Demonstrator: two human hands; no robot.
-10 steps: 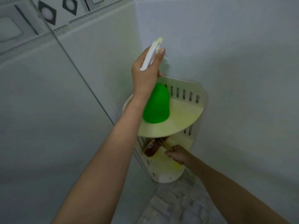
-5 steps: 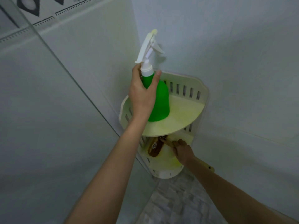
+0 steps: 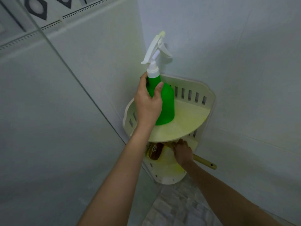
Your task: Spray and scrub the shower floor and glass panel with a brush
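A green spray bottle (image 3: 167, 103) with a white trigger head stands on the upper tier of a cream corner shelf (image 3: 187, 126). My left hand (image 3: 148, 101) grips the bottle's neck and shoulder. On the lower tier lies a brush (image 3: 155, 151) with a brown head and a yellow wooden handle that sticks out to the right. My right hand (image 3: 183, 152) holds that handle under the upper tier. The glass panel (image 3: 48, 128) fills the left side. A patch of the tiled shower floor (image 3: 175, 209) shows at the bottom.
Pale tiled walls meet in the corner behind the shelf. A patterned tile border (image 3: 37, 8) runs along the top left. The shelf's lower tier (image 3: 167, 175) juts out just above the floor.
My left hand slid from the trigger head down to the bottle's neck. My right hand's grip on the brush handle stayed in place. The view moved closer to the shelf.
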